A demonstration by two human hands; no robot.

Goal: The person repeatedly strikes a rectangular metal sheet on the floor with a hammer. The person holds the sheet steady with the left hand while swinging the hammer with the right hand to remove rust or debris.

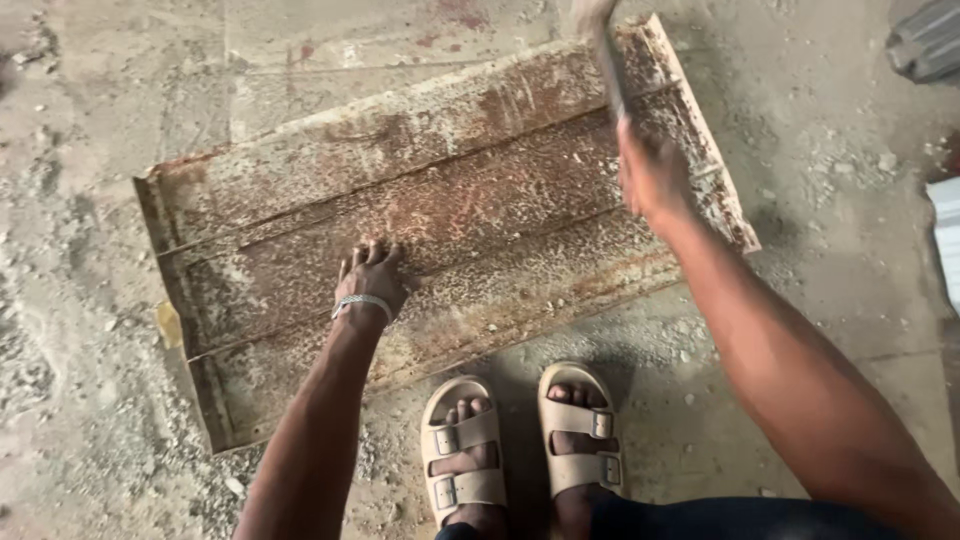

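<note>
A dusty concrete floor (90, 150) fills the frame, strewn with grit and small stones. Lying flat on it, across the middle and tilted so its right end sits higher in the frame, is a large rusty ribbed metal panel (440, 215) with raised edges on its short ends and long ridges running along its length. Its surface is brown and orange, with pale patches of dried cement.

The person stands at the bottom centre, looking straight down. Both bare arms reach up from the lower edge onto the panel. The left hand (368, 278), at centre left, rests palm down on the panel with fingers held together, pressing on it; a silver bracelet (361, 303) circles the wrist. The right hand (650, 172), at upper right, is blurred and closed in a fist around the handle of a hammer-like tool (603, 45), which rises to the top edge of the frame above the panel; its head is blurred and partly cut off.

Two feet in beige double-strap sandals (520, 440) stand on the floor just beside the panel's near edge.

At the far upper right corner lies a grey ridged object (928, 42), partly out of view.
</note>
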